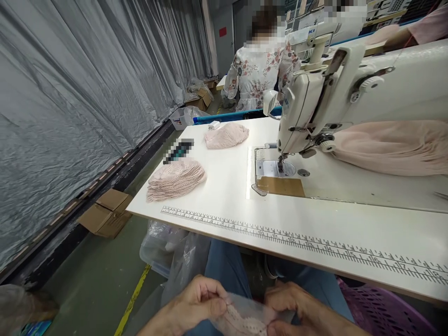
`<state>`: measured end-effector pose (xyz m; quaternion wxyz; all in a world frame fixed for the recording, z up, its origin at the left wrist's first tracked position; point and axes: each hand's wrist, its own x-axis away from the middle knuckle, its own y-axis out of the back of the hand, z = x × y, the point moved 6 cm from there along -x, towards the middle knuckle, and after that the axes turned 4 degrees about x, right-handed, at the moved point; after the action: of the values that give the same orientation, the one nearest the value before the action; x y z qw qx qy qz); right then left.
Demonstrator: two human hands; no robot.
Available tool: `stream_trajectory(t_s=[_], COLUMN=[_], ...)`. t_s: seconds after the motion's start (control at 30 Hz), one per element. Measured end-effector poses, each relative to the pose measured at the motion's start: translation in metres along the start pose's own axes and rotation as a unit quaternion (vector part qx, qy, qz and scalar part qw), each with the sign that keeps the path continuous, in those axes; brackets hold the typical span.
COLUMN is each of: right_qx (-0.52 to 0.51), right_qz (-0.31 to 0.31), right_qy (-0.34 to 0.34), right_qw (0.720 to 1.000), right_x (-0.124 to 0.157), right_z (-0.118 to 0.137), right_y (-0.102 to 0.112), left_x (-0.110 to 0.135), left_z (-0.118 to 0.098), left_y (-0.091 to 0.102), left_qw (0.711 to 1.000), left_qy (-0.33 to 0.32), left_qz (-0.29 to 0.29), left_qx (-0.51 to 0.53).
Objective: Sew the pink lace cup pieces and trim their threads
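Observation:
Low in front of my lap, my left hand pinches one edge of a translucent plastic bag between thumb and fingers. The opposite edge is gripped by my right hand. Pale pink lace fabric shows in or behind the bag; which of the two I cannot tell. On the white table above my hands, a stack of pink lace-edged pieces lies at the left. A smaller pink fabric bundle rests farther back.
A sewing machine stands at the right, with pink fabric under its arm. The table has a printed ruler along its front edge. A purple basket and a cardboard box are below. A person sits ahead.

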<state>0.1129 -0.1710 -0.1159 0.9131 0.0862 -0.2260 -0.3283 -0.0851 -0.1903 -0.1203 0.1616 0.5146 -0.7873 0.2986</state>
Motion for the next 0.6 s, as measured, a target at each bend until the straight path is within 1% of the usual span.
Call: stream_trajectory(t_s=[0.07,0.13,0.2,0.33,0.43,0.5,0.6], right_qx=[0.011,0.018,0.02,0.013,-0.001,0.008,0.066], right_qz=[0.009,0.015,0.025,0.043,0.047,0.047,0.04], right_qy=[-0.011,-0.001,0.016,0.021,0.03,0.033,-0.009], right_qw=[1.0,1.0,0.999,0.999,0.998,0.998,0.997], right_x=[-0.002,-0.004,-0.005,-0.003,0.001,0.002,0.002], right_z=[-0.004,-0.005,-0.004,-0.002,0.002,0.004,0.002], right_y=[-0.002,-0.004,-0.007,-0.006,-0.004,-0.005,-0.009], left_x=[0.0,-0.002,-0.006,-0.014,-0.015,-0.014,-0.012], left_z=[-0.006,-0.01,-0.009,-0.001,0.004,0.005,0.003], left_y=[-0.007,-0.017,-0.025,-0.033,-0.032,-0.03,-0.024], left_qw=[0.998,0.99,0.984,0.984,0.986,0.986,0.986], left_qy=[0.007,0.016,0.029,0.053,0.062,0.065,0.066], left_qz=[0.036,0.074,0.09,0.085,0.09,0.094,0.085], left_qx=[-0.06,-0.117,-0.151,-0.15,-0.127,-0.119,-0.125])
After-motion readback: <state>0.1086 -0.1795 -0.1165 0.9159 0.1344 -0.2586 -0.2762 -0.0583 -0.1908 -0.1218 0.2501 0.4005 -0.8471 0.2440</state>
